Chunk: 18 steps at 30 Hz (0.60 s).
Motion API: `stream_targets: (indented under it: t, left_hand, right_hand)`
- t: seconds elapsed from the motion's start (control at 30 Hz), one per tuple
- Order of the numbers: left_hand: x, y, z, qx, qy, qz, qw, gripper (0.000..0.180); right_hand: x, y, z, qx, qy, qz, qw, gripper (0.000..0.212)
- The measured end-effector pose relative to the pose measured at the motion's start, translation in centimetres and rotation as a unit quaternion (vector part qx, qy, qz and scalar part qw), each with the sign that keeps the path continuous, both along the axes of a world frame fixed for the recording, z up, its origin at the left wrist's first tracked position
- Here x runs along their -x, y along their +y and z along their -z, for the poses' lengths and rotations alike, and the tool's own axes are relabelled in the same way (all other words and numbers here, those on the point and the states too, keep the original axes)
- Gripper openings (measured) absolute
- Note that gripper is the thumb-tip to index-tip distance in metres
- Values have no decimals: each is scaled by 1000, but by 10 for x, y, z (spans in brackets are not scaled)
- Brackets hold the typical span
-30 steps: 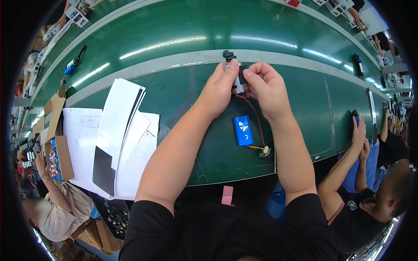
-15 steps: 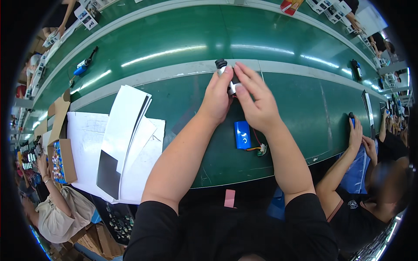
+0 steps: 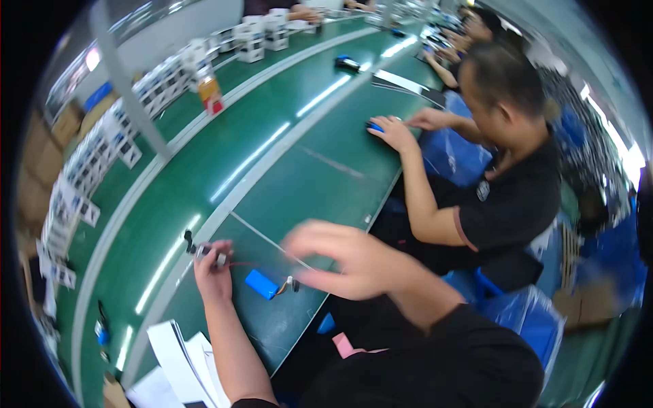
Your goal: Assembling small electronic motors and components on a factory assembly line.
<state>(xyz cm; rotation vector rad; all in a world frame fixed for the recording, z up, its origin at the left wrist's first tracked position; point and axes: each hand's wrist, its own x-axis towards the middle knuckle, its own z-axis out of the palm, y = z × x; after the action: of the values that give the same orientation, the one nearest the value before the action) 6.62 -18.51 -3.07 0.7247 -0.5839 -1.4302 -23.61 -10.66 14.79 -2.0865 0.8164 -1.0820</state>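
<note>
My left hand (image 3: 214, 272) is closed around a black-and-silver cylindrical device (image 3: 204, 253) with a black knob-like end. A thin red wire leads from the device toward a blue battery pack (image 3: 261, 284) lying on the green bench. Short coloured wires join the pack to a small circuit board (image 3: 293, 283). My right hand (image 3: 343, 258), blurred by motion, is raised over the bench to the right of the battery pack. Its thumb and fingers are apart, and nothing shows between them.
White sheets (image 3: 180, 360) lie at the bench's near left. To the right, a co-worker (image 3: 507, 156) handles a blue-and-black device (image 3: 375, 127). Behind the raised strip, another blue device (image 3: 102, 333) lies on the green surface. White boxes (image 3: 163, 85) and a bottle (image 3: 209, 92) stand beyond.
My view has swung to the right. My right hand has come away from the cylindrical device and moved right; my left hand still holds the device.
</note>
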Motion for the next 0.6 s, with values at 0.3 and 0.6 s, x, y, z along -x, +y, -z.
stream_targets:
  t: [0.3,0.6]
  left_hand:
    - [33,-11,-24,-3,-140,-21,990,34]
    - [47,-49,-22,-27,-273,-29,961,41]
  right_hand:
    - [363,384,-24,86,-291,670,677,39]
    - [307,701,289,-605,-40,774,182,55]
